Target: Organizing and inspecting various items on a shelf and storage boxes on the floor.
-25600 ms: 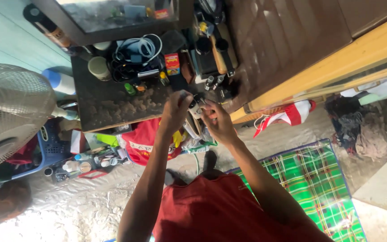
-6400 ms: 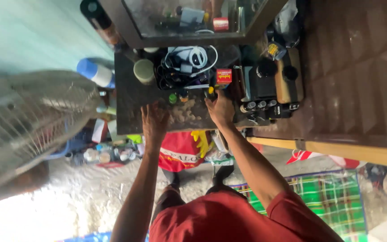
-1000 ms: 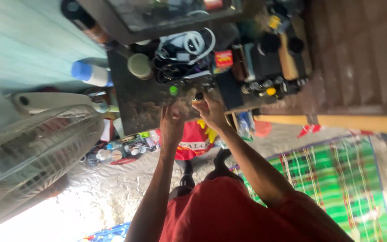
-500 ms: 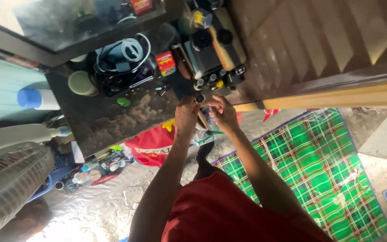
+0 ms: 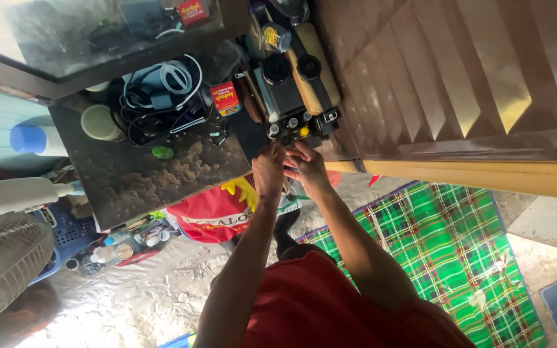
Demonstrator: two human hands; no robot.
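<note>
Half a second on, both hands have crept from the dark tabletop's near right corner up to the row of small capped bottles (image 5: pixel 294 124) along the front of a black box (image 5: pixel 283 93). The left hand (image 5: pixel 268 173) and right hand (image 5: pixel 305 166) press together there, fingers curled and pinched close; what they grip cannot be made out. A tangle of black and white cables (image 5: pixel 162 87), a round cream cup (image 5: pixel 100 122) and a small red carton (image 5: pixel 225 98) crowd the mottled stone-like tabletop (image 5: pixel 143 177).
</note>
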